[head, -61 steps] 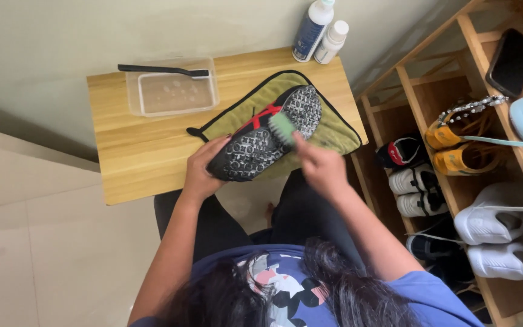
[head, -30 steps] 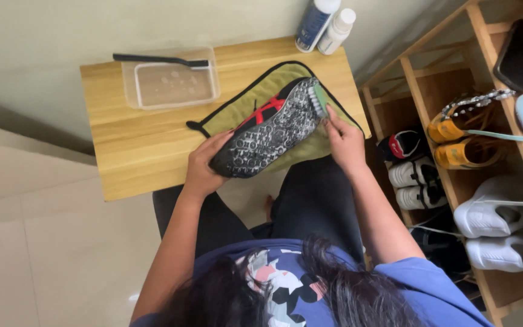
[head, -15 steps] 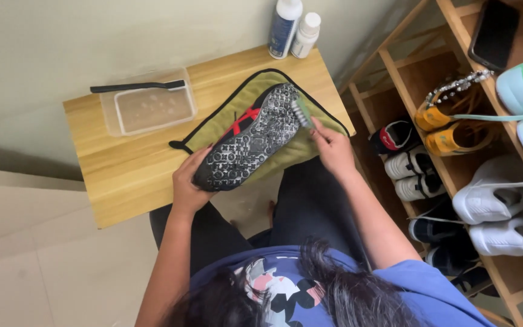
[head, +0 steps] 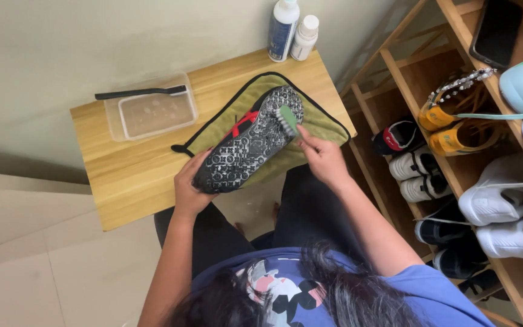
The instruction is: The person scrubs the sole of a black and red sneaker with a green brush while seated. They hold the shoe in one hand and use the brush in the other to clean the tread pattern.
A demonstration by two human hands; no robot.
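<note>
A black shoe (head: 246,144) lies sole up on a green cloth (head: 325,128) spread over a small wooden table (head: 128,181). The sole has a grey pattern and a red mark at its middle. My left hand (head: 190,189) grips the shoe's near end at the table's front edge. My right hand (head: 321,156) holds a small green brush (head: 287,119) whose bristles rest on the sole's far end.
A clear plastic tub of water (head: 151,112) with a black brush (head: 140,92) across its rim sits at the table's back left. Two bottles (head: 292,27) stand at the back right. A wooden shoe rack (head: 407,79) with several shoes and a phone (head: 496,31) stands to the right.
My right hand has moved the green brush along the sole from its middle to its far end. The camera view has shifted and tilted. My left hand keeps its hold on the shoe.
</note>
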